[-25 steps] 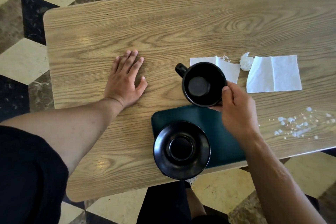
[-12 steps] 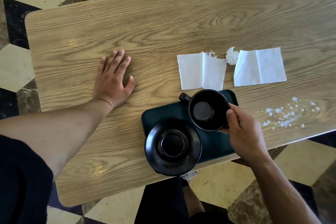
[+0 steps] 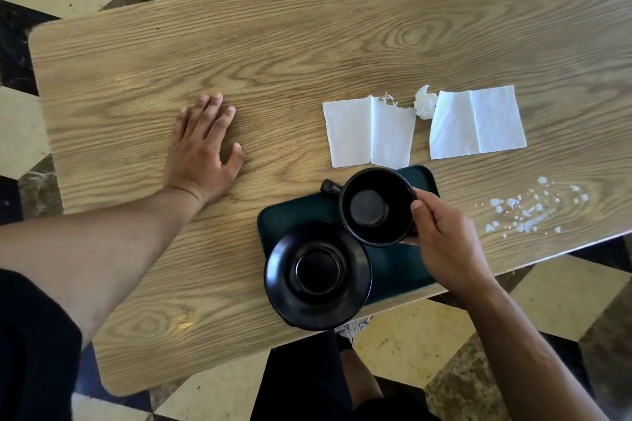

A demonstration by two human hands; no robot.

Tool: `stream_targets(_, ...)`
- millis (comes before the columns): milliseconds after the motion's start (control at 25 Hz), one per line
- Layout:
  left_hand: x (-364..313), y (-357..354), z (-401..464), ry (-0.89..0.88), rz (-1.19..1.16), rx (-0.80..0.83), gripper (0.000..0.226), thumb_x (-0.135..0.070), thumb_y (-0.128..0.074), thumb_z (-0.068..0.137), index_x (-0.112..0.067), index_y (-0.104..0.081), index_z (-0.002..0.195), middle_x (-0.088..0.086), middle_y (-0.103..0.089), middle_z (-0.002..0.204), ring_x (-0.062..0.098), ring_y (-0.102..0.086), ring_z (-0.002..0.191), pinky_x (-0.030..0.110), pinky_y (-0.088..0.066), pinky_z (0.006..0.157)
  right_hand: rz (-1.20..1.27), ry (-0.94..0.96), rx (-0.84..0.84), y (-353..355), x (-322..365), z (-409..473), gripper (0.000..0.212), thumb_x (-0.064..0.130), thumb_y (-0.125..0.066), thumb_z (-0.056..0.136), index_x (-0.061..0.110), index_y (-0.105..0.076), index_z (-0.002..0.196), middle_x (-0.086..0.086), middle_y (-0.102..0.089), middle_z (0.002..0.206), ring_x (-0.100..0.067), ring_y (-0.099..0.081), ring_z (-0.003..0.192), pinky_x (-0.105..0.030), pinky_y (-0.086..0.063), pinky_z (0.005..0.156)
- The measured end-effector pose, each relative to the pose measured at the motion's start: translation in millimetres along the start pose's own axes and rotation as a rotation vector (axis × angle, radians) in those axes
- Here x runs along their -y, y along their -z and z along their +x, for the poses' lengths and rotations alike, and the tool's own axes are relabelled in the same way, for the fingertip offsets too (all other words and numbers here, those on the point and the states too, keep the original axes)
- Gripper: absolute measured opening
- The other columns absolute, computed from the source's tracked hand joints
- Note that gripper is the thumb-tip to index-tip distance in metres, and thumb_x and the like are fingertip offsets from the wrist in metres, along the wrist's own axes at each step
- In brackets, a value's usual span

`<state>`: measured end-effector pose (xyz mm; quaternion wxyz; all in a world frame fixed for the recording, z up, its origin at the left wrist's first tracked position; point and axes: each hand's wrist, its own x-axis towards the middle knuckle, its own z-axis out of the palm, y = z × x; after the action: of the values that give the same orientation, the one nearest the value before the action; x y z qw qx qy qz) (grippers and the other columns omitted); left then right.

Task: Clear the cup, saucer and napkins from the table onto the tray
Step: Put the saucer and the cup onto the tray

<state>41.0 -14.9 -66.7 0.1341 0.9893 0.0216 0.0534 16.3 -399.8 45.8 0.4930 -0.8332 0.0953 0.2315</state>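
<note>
Left hand point(image 3: 201, 150) is laid flat on the wooden surface point(image 3: 273, 55), palm down, fingers point(image 3: 212, 109) spread apart, nothing held. To its right, a dark green tray point(image 3: 393, 270) is set at the near edge. A black saucer point(image 3: 317, 275) is seen on the tray's left part, its near rim overhanging the surface edge. Just beside it, a black cup point(image 3: 376, 207) is held over the tray's far part, handle pointing left; whether it touches the tray can't be told. Right hand point(image 3: 448, 243) is clamped on the cup's right rim, thumb on top. Beyond the tray, 2 white napkins point(image 3: 369, 135) are lying flat w/ a crumpled paper bit point(image 3: 425, 106) between them. Far right, spilled white droplets point(image 3: 526, 212) are scattered.
</note>
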Motion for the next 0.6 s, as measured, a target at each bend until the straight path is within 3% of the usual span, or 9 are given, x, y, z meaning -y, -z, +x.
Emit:
stream_targets(360,-2.8,3.3,1.1,0.009,-0.020,0.019,0.065,-0.041,-0.044,0.096,-0.010,-0.046,0.152,0.012,-0.032,0.168,0.027,-0.021,0.158,0.054,-0.014,0.128,0.177,-0.053,0.043,-0.7,-5.1,7.9,0.034,0.028,-0.045,0.102,0.037,-0.074,0.119,-0.002,-0.080,0.100,-0.023,-0.078,0.097,-0.040,-0.066,0.074)
stream_targets(480,-3.7,3.0,0.1,0.008,-0.022,0.022,0.064,-0.041,-0.043,0.096,-0.010,-0.045,0.152,0.012,-0.032,0.168,0.027,-0.020,0.158,0.054,-0.014,0.128,0.225,-0.091,0.029,0.5,-5.8,8.2,0.033,0.032,-0.046,0.101,0.037,-0.075,0.117,-0.002,-0.080,0.099,-0.023,-0.079,0.092,-0.038,-0.066,0.071)
stream_targets(600,-3.9,4.9,1.4,0.003,-0.022,0.021,0.064,-0.041,-0.043,0.096,-0.010,-0.045,0.152,0.013,-0.032,0.168,0.027,-0.020,0.158,0.054,-0.014,0.128,0.185,-0.104,-0.004,4.4,-3.9,7.8,0.036,0.044,-0.045,0.101,0.032,-0.075,0.116,-0.002,-0.081,0.098,-0.025,-0.080,0.084,-0.044,-0.065,0.071)
